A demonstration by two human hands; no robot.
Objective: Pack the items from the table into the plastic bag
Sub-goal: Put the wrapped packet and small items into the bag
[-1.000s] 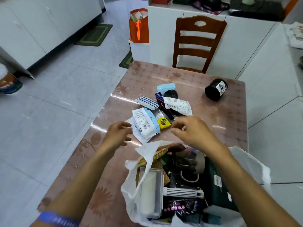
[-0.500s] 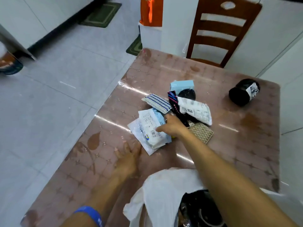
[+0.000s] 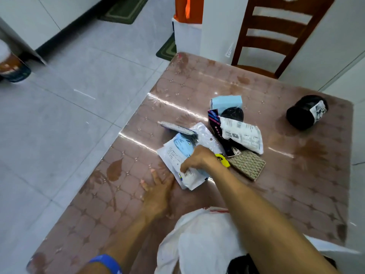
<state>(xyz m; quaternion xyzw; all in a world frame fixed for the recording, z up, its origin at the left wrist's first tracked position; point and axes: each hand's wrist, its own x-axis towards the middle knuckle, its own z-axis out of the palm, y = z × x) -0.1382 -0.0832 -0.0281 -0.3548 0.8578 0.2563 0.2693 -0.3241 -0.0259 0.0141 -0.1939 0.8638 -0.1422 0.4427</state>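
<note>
A pile of small items lies mid-table: a white and blue packet (image 3: 177, 153), a striped pouch (image 3: 177, 128), a white printed sachet (image 3: 244, 135), a light blue box (image 3: 227, 101), a woven brown wallet (image 3: 246, 165) and a yellow tape measure (image 3: 222, 158). My right hand (image 3: 199, 159) is closed on the white and blue packets and tilts them up off the table. My left hand (image 3: 158, 191) lies flat on the table just left of them, fingers spread. The white plastic bag (image 3: 199, 244) sits at the near edge under my right forearm.
A black roll with a white label (image 3: 306, 112) lies at the far right of the pink patterned table (image 3: 118, 204). A wooden chair (image 3: 276, 36) stands behind the table. An orange bag (image 3: 187, 8) sits on a white cabinet beyond the tiled floor to the left.
My right hand went from above the bag to the pile and gripped the white and blue packets, lifting their edge. My left hand dropped flat onto the table.
</note>
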